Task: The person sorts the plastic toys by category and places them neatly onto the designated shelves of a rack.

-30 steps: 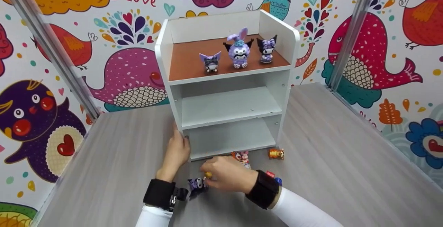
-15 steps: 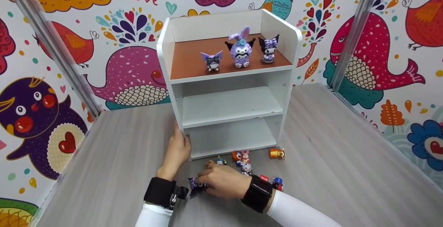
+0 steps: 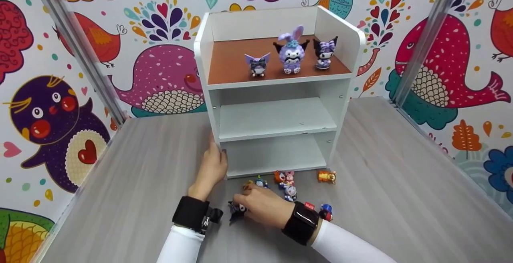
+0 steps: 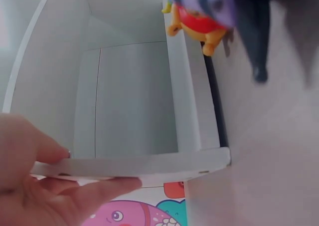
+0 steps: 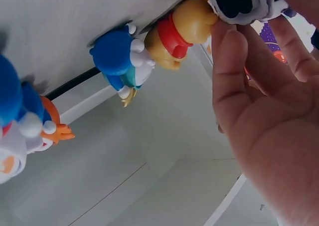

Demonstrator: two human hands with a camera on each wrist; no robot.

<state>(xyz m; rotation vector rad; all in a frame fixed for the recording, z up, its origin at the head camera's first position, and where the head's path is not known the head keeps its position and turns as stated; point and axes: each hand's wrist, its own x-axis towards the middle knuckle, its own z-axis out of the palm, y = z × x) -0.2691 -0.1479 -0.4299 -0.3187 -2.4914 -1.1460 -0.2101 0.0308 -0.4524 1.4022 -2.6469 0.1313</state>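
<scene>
My left hand (image 3: 213, 167) grips the left side panel of a small white shelf unit (image 3: 278, 134), the thumb on the inner side and the fingers outside, as the left wrist view shows. My right hand (image 3: 266, 206) pinches a black and purple figurine (image 3: 236, 212) at the table in front of the unit; the fingers hide part of it. Beside those fingers is a yellow bear figurine in a red shirt (image 5: 182, 29), with a blue and white figurine (image 5: 119, 56) next to it. On the brown top board stand three purple figurines, the middle one with rabbit ears (image 3: 291, 52).
More small figurines lie along the unit's front: an orange and pink pair (image 3: 283, 177), a white and blue one (image 3: 290, 193) and an orange tiger (image 3: 327, 177). A blue and red one (image 3: 326, 211) is near my right wrist. Patterned walls (image 3: 160, 74) enclose the table.
My right hand has moved from the yellow bear figurine to the black and purple one and taken hold of it. The head view has shifted slightly. My left hand keeps its grip.
</scene>
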